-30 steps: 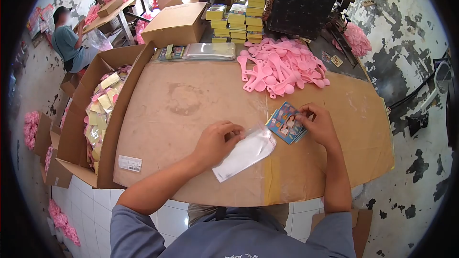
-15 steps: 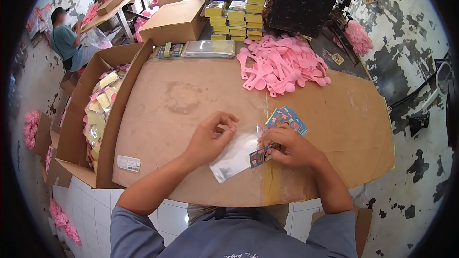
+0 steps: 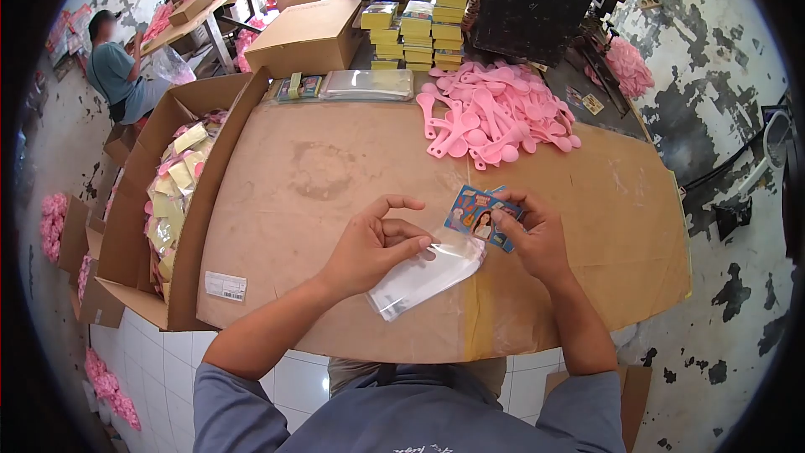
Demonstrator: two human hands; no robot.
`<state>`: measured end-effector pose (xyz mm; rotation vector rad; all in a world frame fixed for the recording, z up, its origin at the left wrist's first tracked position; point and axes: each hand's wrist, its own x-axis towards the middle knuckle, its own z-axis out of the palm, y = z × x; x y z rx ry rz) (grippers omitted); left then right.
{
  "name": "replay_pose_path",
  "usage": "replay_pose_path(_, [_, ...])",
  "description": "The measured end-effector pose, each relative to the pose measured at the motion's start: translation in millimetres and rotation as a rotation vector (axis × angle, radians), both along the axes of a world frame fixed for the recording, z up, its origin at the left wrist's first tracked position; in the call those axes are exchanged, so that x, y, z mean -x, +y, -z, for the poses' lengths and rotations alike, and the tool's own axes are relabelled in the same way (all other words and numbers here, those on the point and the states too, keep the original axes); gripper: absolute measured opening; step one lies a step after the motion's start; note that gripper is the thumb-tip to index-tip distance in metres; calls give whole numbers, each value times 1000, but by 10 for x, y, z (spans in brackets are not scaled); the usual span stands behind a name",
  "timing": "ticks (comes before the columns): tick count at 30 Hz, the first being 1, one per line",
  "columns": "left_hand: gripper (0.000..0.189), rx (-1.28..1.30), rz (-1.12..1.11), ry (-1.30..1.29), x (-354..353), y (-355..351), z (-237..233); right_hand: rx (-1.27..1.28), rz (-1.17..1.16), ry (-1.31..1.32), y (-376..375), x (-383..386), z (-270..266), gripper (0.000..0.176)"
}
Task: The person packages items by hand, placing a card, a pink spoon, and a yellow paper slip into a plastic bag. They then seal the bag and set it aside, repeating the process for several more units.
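My right hand grips a blue printed card between thumb and fingers, tilted above the tabletop with its picture side up. More cards lie behind it, mostly hidden by the hand. The thumb and a finger of my left hand are pinched at the upper edge of a clear plastic bag, while its index finger stretches out above. Several such bags seem to lie overlapped on the cardboard-covered table, in front of me. The held card is right by the bag's upper end.
A heap of pink plastic scoops lies at the table's back. Behind stand stacks of yellow-edged cards and a pack of clear bags. An open carton of filled packets flanks the left. A person sits far left.
My right hand has lifted and turned a card from low by the bags, now showing its face. My left hand has moved right, its thumb reaching the bag's edge.
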<state>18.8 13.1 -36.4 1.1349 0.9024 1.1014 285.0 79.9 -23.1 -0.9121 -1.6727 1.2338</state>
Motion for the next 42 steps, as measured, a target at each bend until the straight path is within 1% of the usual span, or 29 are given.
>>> replay_pose_path(1, [48,-4,-4,17,-12,3,21,23,11,81,-11,27,-27,21])
replay_pose_path(4, [49,-2,-22,70,-36,-16,-22,-80,19,94,-4,-7,28,25])
replay_pose_path(7, [52,3,-33,73,-29,-7,-11,-118,10,93,-15,-26,52,26])
replay_pose_path(10, [55,2,-34,54,-48,-6,-9,-161,-56,-83,-20,-76,51,24])
replay_pose_path(13, [55,-41,14,96,-55,-27,38,-464,-172,-317,-22,-23,-126,24])
replay_pose_path(16, [53,-108,69,294,-103,-99,-52,-419,-196,-314,-132,126,-199,26])
replay_pose_path(19, [53,-181,88,339,-111,-113,9,-101,-71,-208,-226,190,-110,33])
replay_pose_path(22, [50,-147,44,240,-97,-103,25,-29,-35,-42,-222,240,-5,26])
replay_pose_path(25, [48,-79,62,77,-91,-124,-35,-440,-192,-244,-156,272,-50,19])
replay_pose_path(28, [46,-93,36,157,-86,-127,-39,-467,-378,-190,131,241,-30,16])
replay_pose_path(30, [44,-60,24,117,-71,-99,-21,-385,-95,-364,461,188,-83,24])
replay_pose_path(33, [42,-34,13,89,-73,-90,-27,-888,122,-635,974,97,-4,27])
replay_pose_path(35, [41,-46,4,81,-55,-84,-37,-897,61,-776,1141,11,57,28])
replay_pose_path(36, [42,-61,-2,73,-53,-78,-33,-900,27,-847,1144,48,4,28])
replay_pose_path(39, [43,-96,-13,41,-35,-65,-13,-957,64,-816,954,89,-187,21])
replay_pose_path(42, [44,-80,-5,8,-5,-49,-48,-687,-40,-365,648,155,-439,18])
